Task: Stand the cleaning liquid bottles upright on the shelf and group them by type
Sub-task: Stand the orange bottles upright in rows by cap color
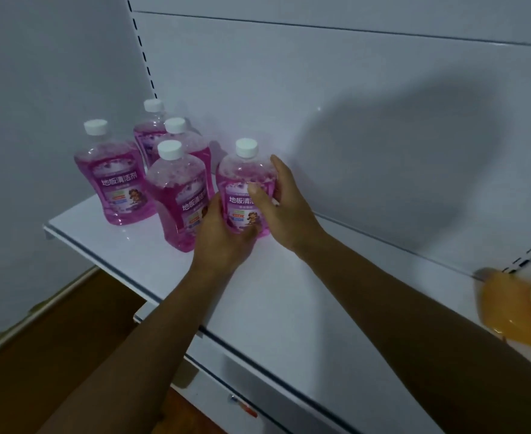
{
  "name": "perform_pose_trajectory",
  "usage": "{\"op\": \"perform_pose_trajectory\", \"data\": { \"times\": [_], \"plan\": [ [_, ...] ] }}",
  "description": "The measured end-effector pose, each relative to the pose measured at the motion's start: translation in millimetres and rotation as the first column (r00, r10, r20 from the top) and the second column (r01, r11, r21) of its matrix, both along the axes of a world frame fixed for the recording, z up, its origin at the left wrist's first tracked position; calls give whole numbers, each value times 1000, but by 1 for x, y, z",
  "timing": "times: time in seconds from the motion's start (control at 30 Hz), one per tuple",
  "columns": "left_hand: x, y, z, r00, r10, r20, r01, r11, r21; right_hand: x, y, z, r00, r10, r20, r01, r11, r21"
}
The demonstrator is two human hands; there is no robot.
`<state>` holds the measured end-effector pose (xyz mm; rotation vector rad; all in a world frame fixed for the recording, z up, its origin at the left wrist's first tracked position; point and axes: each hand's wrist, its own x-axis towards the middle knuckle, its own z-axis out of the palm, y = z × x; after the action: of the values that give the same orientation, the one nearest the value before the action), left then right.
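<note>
Several pink cleaning-liquid bottles with white caps stand upright at the left end of the white shelf (289, 296). The rightmost pink bottle (242, 180) stands upright between both my hands. My left hand (223, 236) wraps its lower left side and my right hand (273, 198) holds its right side, thumb on the label. Just left of it stands another pink bottle (176, 189), with one more (114, 180) further left and two behind (179, 136). An orange bottle (517, 308) lies on its side at the shelf's right edge, partly cut off by the frame.
The shelf's white back panel (351, 104) rises right behind the bottles. A slotted upright (143, 57) runs down behind the pink group. Below the shelf's front edge I see a lower white shelf (214, 399) and brown floor (54, 339).
</note>
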<state>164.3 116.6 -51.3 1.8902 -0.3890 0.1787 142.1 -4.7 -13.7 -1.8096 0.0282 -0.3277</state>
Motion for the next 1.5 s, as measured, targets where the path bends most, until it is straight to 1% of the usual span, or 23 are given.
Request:
{"op": "perform_pose_trajectory", "data": {
  "times": [0.07, 0.17, 0.23, 0.33, 0.4, 0.47, 0.53, 0.6, 0.7, 0.8, 0.87, 0.93, 1.03, 1.1, 1.17, 1.2, 1.27, 1.33, 1.4, 1.43, 1.5],
  "plan": [
    [-4, 0, -3, 1000, 8, 20, -9, 999, 38, -10, -7, -5, 999, -34, -41, 33, 999, -18],
    [-11, 2, -7, 998, 36, 56, -42, 993, 113, -34, -28, -10, 986, -142, -90, 135, 988, -78],
    [-19, 4, -8, 996, 48, 69, -56, 992, 117, -55, -46, -12, 974, -197, -109, 187, 978, -96],
    [-43, 2, -5, 988, 107, 114, -119, 988, 104, -93, -73, -12, 957, -264, -119, 244, 957, -159],
    [-65, -9, -1, 968, 151, 199, -173, 980, 95, -120, -91, -12, 944, -309, -112, 283, 937, -204],
    [-90, -31, 6, 938, 150, 313, -187, 978, 91, -150, -108, -13, 932, -349, -102, 320, 920, -226],
    [-118, -63, 12, 936, 49, 349, -92, 990, 106, -181, -124, -13, 917, -384, -103, 353, 905, -238],
    [-149, -102, 17, 948, -89, 306, 49, 989, 138, -212, -140, -13, 903, -420, -95, 385, 886, -258],
    [-192, -155, 20, 935, -225, 274, 180, 967, 179, -257, -163, -8, 873, -475, -110, 441, 865, -238],
    [-225, -198, 22, 879, -371, 299, 338, 928, 158, -299, -182, 5, 854, -504, -129, 482, 859, -172],
    [-245, -222, 24, 852, -430, 299, 403, 903, 150, -322, -186, 13, 858, -500, -120, 485, 864, -135],
    [-262, -241, 26, 808, -493, 323, 465, 870, 165, -338, -184, 22, 856, -512, -64, 496, 851, -174],
    [-282, -260, 32, 701, -590, 399, 588, 796, 144, -360, -185, 35, 843, -535, 65, 531, 804, -268],
    [-291, -269, 36, 625, -679, 384, 698, 707, 114, -378, -193, 43, 806, -582, 111, 580, 738, -345],
    [-297, -275, 36, 558, -772, 304, 769, 619, 161, -394, -201, 47, 759, -644, 101, 599, 628, -496],
    [-298, -276, 33, 538, -800, 266, 781, 592, 200, -398, -202, 47, 745, -662, 74, 568, 573, -591],
    [-296, -277, 26, 514, -827, 230, 796, 559, 233, -401, -201, 47, 731, -683, 12, 422, 438, -794],
    [-289, -275, 21, 516, -826, 227, 778, 563, 280, -403, -200, 45, 691, -719, -71, 222, 305, -926],
    [-278, -271, 17, 533, -816, 225, 740, 578, 345, -406, -201, 43, 617, -771, -161, 29, 227, -973],
    [-274, -269, 15, 540, -814, 213, 736, 579, 350, -406, -201, 41, 579, -796, -175, -31, 193, -981],
    [-270, -265, 10, 546, -818, 183, 752, 574, 325, -404, -199, 37, 545, -829, -122, -56, 110, -992]
  ]
}}
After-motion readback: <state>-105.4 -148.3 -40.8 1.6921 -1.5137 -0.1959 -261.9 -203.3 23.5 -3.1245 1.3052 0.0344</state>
